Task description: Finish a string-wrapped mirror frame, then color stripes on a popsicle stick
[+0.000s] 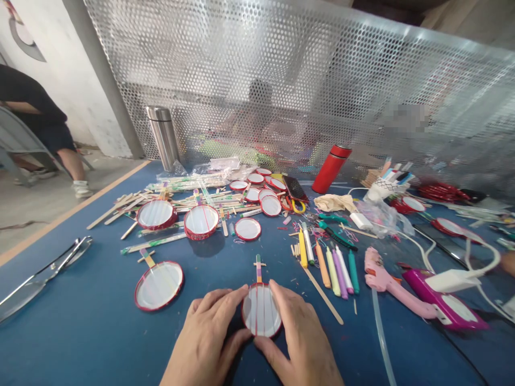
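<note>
Between my two hands is a small toy banjo (261,316), a white disc with a red rim, strings across its face and a coloured craft-stick neck pointing away from me. My left hand (215,327) has its fingers and thumb on the left rim. On the right rim, the fingers and thumb of my right hand (300,332) press in the same way. The banjo lies low at the table surface; whether it touches the table I cannot tell. A similar banjo (159,286) lies to the left, and two more, one of them this banjo (201,221), stand farther back.
Several markers (324,262) lie to the right, beside a pink glue gun (386,281) and a purple device (450,308). Glasses (44,284) rest at the left. Behind are loose craft sticks (120,206), a steel flask (163,139), a red bottle (332,168) and a perforated metal screen (225,59).
</note>
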A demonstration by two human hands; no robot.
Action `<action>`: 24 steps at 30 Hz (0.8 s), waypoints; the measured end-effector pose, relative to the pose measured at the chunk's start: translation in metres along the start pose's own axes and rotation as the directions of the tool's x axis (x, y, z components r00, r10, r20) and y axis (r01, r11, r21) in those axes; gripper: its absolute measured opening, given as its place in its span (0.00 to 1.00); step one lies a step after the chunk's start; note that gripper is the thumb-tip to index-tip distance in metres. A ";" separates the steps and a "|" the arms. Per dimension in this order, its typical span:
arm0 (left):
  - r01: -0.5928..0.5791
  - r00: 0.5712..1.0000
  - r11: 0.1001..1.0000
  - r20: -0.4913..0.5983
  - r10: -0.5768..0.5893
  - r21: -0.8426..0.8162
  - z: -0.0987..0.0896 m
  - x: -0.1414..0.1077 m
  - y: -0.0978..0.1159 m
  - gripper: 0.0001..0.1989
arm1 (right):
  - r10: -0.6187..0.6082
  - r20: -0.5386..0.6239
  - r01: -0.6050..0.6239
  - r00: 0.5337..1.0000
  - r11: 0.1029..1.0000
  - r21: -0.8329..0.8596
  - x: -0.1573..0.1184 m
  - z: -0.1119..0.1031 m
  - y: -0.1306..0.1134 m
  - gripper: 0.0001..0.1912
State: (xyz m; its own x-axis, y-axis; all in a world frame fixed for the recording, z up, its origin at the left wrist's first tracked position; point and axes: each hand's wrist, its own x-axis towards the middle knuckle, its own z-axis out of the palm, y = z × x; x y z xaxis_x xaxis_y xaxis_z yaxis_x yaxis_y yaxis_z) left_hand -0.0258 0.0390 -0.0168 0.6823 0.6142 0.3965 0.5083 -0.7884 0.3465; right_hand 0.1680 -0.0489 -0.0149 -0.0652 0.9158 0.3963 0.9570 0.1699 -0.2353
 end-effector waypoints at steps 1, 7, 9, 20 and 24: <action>-0.007 1.000 1.000 -0.001 0.007 0.001 0.000 0.000 0.000 0.26 | 0.000 -0.004 0.000 1.000 1.000 0.001 0.000 0.000 0.000 0.36; -0.014 1.000 1.000 -0.005 0.014 0.015 0.000 0.001 -0.002 0.26 | -0.014 -0.040 0.014 0.999 1.000 0.007 0.002 -0.001 -0.002 0.35; -0.011 1.000 1.000 -0.001 0.011 0.006 0.001 0.000 -0.001 0.26 | -0.009 -0.055 0.010 0.998 1.000 0.016 0.003 -0.002 -0.002 0.35; -0.006 1.000 1.000 -0.010 0.006 -0.006 0.001 0.000 -0.002 0.26 | 0.002 -0.039 -0.001 0.999 1.000 0.026 0.002 -0.001 -0.001 0.36; -0.012 1.000 1.000 -0.008 0.012 0.013 0.000 0.000 -0.001 0.26 | 0.001 -0.031 -0.001 1.000 1.000 0.018 0.001 -0.001 -0.001 0.36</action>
State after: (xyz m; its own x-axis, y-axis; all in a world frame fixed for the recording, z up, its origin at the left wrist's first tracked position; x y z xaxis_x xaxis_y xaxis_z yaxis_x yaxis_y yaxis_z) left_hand -0.0266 0.0400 -0.0171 0.6842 0.6048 0.4076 0.5068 -0.7961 0.3306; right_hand 0.1673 -0.0483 -0.0136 -0.0555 0.9045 0.4229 0.9518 0.1759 -0.2512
